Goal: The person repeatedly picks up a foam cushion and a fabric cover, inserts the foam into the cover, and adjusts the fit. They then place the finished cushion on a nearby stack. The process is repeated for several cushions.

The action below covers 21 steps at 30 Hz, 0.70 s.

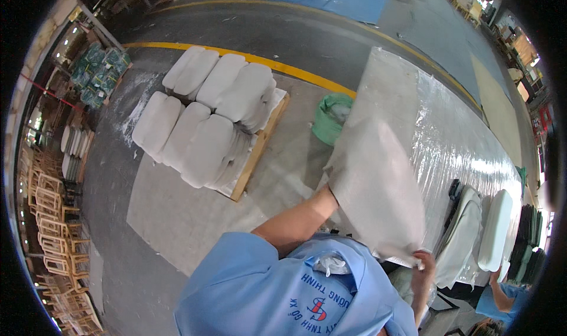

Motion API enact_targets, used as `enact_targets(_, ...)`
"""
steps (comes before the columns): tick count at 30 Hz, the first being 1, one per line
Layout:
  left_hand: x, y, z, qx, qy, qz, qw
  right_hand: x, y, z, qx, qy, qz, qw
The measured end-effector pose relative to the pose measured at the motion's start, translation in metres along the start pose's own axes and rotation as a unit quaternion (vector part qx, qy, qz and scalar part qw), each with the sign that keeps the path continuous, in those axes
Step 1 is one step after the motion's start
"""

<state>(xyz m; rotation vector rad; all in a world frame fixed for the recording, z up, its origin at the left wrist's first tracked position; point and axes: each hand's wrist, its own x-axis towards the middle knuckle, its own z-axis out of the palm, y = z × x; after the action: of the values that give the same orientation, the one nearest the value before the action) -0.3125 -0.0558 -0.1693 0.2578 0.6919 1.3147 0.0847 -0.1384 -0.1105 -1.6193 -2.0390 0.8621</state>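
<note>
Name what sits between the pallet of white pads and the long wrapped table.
A green bag stands on the floor between the pallet and the table, seen in the head view.

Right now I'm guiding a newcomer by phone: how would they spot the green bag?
Find the wooden pallet stacked with white cushions on the grey floor. Just right of it, against the long plastic-covered table, sits the green bag, the only green, crumpled thing among white shapes.

Wearer in a light blue short-sleeved work shirt (pixel 260 289); printed lettering and a small red-and-blue emblem on the cloth. A bit of white fabric shows at the shirt's fold. Left forearm bare below the sleeve. Right hand (pixel 423 271) bare, no glove.
</note>
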Motion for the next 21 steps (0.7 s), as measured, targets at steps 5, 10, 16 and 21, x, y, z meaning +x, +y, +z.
enact_targets(5, -0.025, -0.056, 0.055, -0.008, -0.096, -0.073, 0.993, -0.014, -0.002, 0.011, -0.022, -0.183, 0.220, 0.958)
enact_targets(10, -0.081, -0.060, 0.091, 0.018, -0.242, -0.171, 0.955, 0.028, -0.072, -0.016, 0.312, 0.157, -0.111, 0.931)
enact_targets(16, -0.098, -0.039, 0.089, 0.017, -0.268, -0.192, 0.944, 0.009, -0.030, -0.046, 0.184, 0.061, -0.099, 0.976)
enact_targets(21, -0.093, -0.050, 0.071, -0.191, -0.280, -0.176, 0.924, 0.008, -0.004, -0.052, 0.277, 0.194, -0.002, 0.941)
